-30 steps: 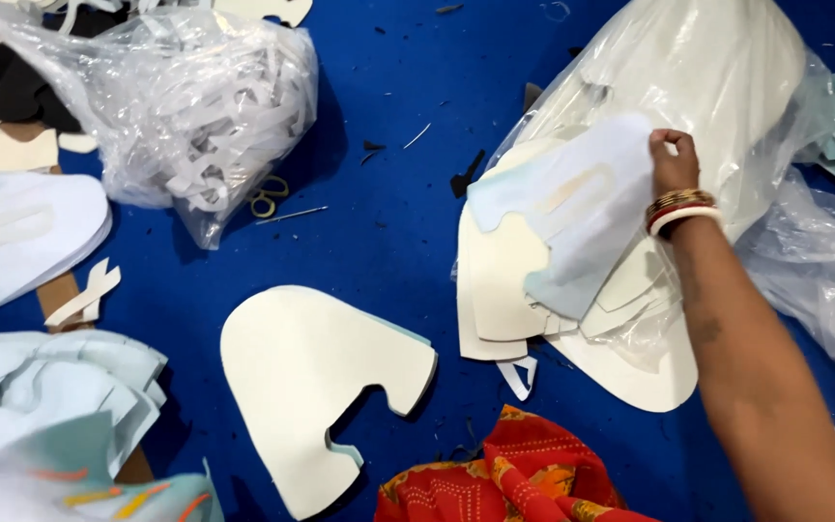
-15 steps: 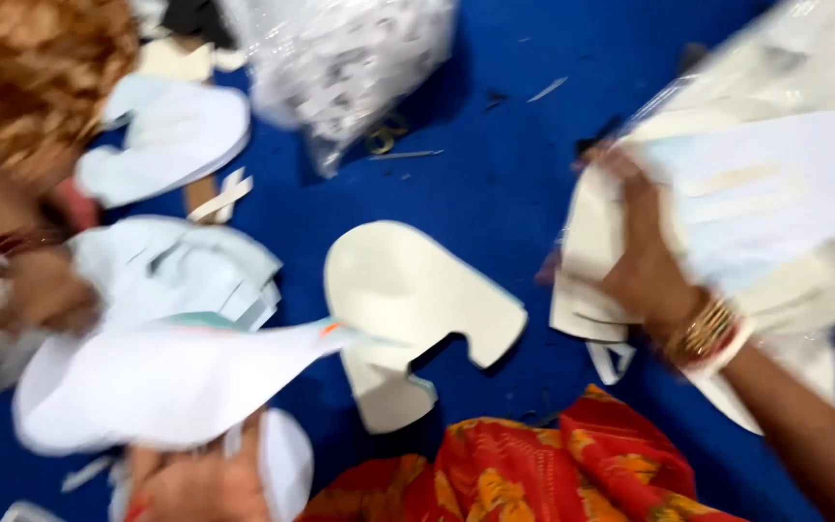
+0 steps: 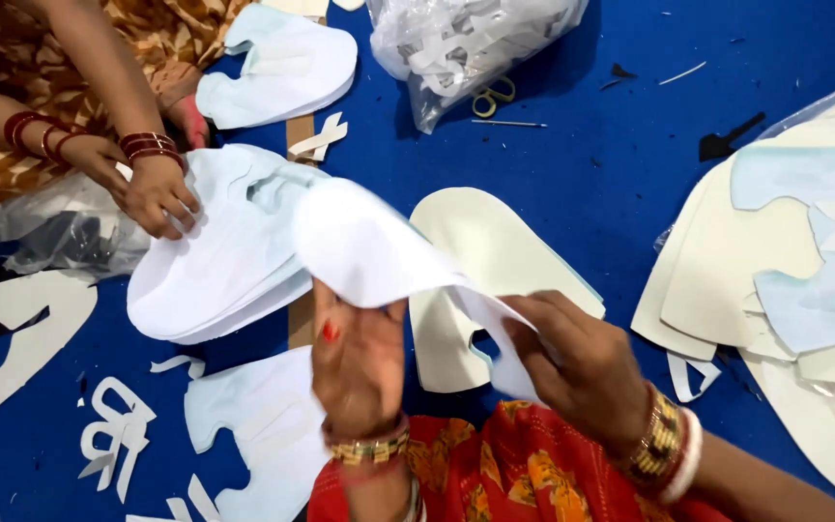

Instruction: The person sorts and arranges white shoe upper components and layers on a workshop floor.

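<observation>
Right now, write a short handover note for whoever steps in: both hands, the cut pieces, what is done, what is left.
Left hand: pinches the white cut sheet from below.
Right hand: grips the same sheet's notched end.
The sheet is held up over the cream piece lying on the blue cloth.
Done: a white stack lies to the left, with a co-worker's hand on it.
Left: the mixed pile on the right, partly in a clear bag.

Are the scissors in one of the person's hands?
No, the scissors lie on the blue floor by a plastic bag; both hands grip a white cut-out sheet.
</observation>
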